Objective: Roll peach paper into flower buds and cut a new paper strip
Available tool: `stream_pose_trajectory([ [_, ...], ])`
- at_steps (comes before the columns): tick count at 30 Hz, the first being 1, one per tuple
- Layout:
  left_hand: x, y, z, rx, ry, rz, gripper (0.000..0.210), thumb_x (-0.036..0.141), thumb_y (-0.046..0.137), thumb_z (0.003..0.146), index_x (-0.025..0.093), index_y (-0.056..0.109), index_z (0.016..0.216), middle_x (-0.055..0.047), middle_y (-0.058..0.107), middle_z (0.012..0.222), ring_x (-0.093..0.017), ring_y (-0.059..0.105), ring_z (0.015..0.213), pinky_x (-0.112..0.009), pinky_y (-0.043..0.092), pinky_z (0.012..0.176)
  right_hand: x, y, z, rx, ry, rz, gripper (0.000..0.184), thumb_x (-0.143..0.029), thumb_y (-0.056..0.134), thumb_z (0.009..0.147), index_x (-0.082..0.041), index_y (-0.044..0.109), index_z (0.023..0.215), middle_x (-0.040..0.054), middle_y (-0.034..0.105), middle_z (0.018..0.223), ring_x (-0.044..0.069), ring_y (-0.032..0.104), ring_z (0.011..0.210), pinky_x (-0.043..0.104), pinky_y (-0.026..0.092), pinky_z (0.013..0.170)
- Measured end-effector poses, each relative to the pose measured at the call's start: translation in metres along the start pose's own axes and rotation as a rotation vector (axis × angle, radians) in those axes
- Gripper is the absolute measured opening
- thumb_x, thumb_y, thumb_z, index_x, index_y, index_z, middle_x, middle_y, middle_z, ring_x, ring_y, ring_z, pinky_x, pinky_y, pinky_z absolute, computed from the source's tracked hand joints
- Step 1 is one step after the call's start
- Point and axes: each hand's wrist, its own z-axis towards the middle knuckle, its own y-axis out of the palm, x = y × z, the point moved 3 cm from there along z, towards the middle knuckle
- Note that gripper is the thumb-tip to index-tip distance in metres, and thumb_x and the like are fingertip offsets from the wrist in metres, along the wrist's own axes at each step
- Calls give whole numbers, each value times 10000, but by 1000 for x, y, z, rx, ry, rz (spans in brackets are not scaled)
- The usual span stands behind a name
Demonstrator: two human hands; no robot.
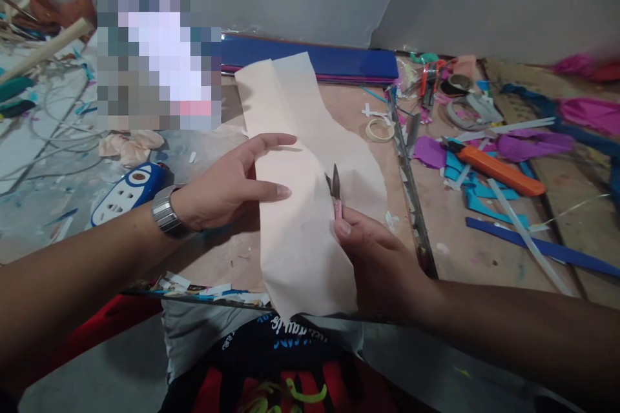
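A large pale peach sheet (298, 232), paper or thin foam, hangs over the table's front edge and stretches back towards a blue box. My left hand (232, 177), with a metal watch on its wrist, grips the sheet's left edge, thumb and a finger lying on top. In my right hand (372, 251) is a small pair of scissors (337, 190) with pink handles. Their blades point away from me and stand slightly apart at the sheet's right side, by a curved edge. Most of my right fingers are hidden behind the sheet and the handles.
To the left lies a blue-and-white power strip (126, 193) among cables. An orange utility knife (501, 168), tape rolls (467, 111) and coloured scraps litter the right. The long blue box (339, 61) lies at the back. A metal strip (416, 213) runs along the board's right edge.
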Motion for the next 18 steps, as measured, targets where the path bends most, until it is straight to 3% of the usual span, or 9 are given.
stream_pose_trajectory([
  [7,2,1,0,6,-45,-59,636,42,820,705,203,614,1285,-71,723,1193,-205,715,1013,-318,603,866,-5,7,-4,-39,-3,-25,311,-464,817,852,-256,656,1019,18,700,851,168,656,697,302,558,653],
  [11,2,1,-2,3,-44,-35,603,72,821,726,211,632,1281,-66,708,1205,-209,713,992,-331,616,839,-6,9,-11,-114,-18,-68,346,-450,855,832,-211,608,878,-19,651,750,92,577,593,189,446,524],
  [15,3,1,-3,1,-72,-16,601,97,820,731,219,631,1289,-69,707,1205,-206,719,930,-346,624,807,-3,6,-18,-201,17,-133,376,-554,773,893,-222,599,931,-67,575,601,55,409,429,159,292,397],
  [18,3,0,-2,22,-77,16,586,104,811,733,225,631,1278,-61,710,1185,-199,721,897,-338,619,785,-1,6,-17,-210,36,-157,380,-566,744,913,-220,588,929,-71,561,589,53,389,420,157,277,394],
])
